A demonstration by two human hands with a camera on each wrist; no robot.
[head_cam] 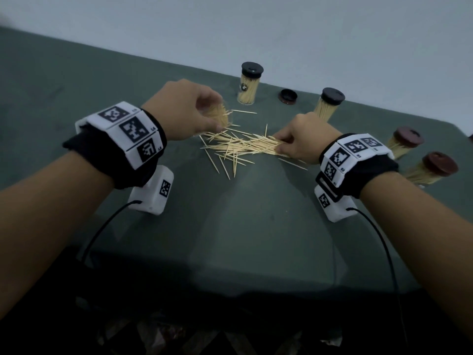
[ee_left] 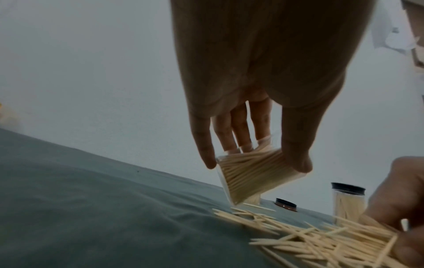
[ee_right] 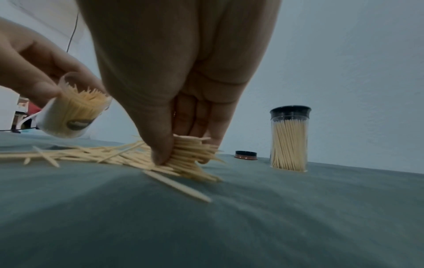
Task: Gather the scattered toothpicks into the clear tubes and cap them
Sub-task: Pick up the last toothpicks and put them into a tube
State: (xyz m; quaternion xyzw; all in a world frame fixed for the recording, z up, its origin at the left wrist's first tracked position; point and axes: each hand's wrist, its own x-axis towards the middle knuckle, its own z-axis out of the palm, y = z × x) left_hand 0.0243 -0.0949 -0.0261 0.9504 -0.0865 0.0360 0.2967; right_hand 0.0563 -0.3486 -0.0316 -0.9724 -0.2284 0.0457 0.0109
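Observation:
A heap of loose toothpicks (head_cam: 238,147) lies on the green cloth in the middle of the table. My left hand (head_cam: 189,111) grips an uncapped clear tube (head_cam: 220,116) mostly full of toothpicks, tilted with its mouth toward the heap; the same tube (ee_left: 254,177) shows between thumb and fingers in the left wrist view and again (ee_right: 73,112) in the right wrist view. My right hand (head_cam: 299,139) pinches a bunch of toothpicks (ee_right: 192,154) at the heap's right end, thumb in front and fingers behind, down on the cloth.
Two filled tubes with black caps (head_cam: 249,83) (head_cam: 329,103) stand at the back. A loose cap (head_cam: 288,96) lies between them. Two brown-capped filled tubes (head_cam: 403,142) (head_cam: 430,170) lean at the right. A pale wall runs behind the table edge (head_cam: 153,60).

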